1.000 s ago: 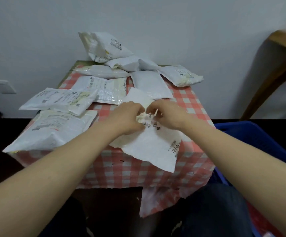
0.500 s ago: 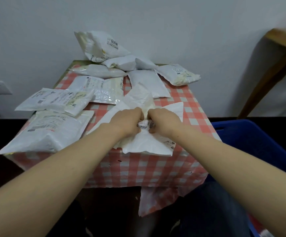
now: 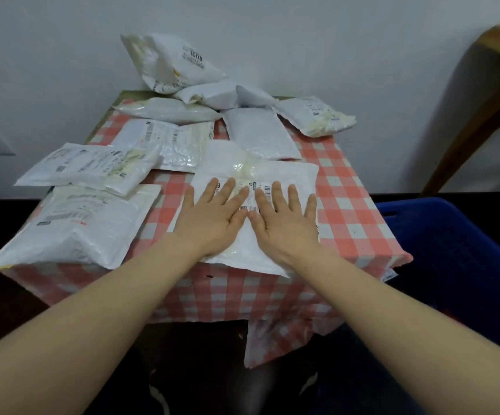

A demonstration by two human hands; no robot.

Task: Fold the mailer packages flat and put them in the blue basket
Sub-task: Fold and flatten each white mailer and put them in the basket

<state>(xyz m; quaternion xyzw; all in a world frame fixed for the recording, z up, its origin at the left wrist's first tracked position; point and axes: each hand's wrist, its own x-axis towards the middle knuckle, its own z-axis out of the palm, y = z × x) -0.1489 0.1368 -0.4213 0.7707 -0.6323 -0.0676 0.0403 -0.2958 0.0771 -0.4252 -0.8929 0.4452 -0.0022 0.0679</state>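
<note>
Left hand: flat, palm down, fingers straight and slightly spread; presses on the left half of the mailer at frame centre; grips nothing.
Right hand: flat, palm down, fingers straight; presses on the right half of the same mailer, just beside the left hand; grips nothing.
Mailer: white, folded, lying flat at the near edge of the table, centre of frame; barcode labels show between the two hands; its lower corner overhangs the table edge.
Other mailers: white, unfolded; two lie at left of frame, several more are heaped at upper centre against the wall, one of these propped up at the top of the heap.
Table: covered by a red-and-white checked cloth that hangs over the near edge.
Basket: blue, at right of frame, below and beside the table; only part shows, contents not visible.
Wooden furniture: brown, upper right of frame, blurred.
</note>
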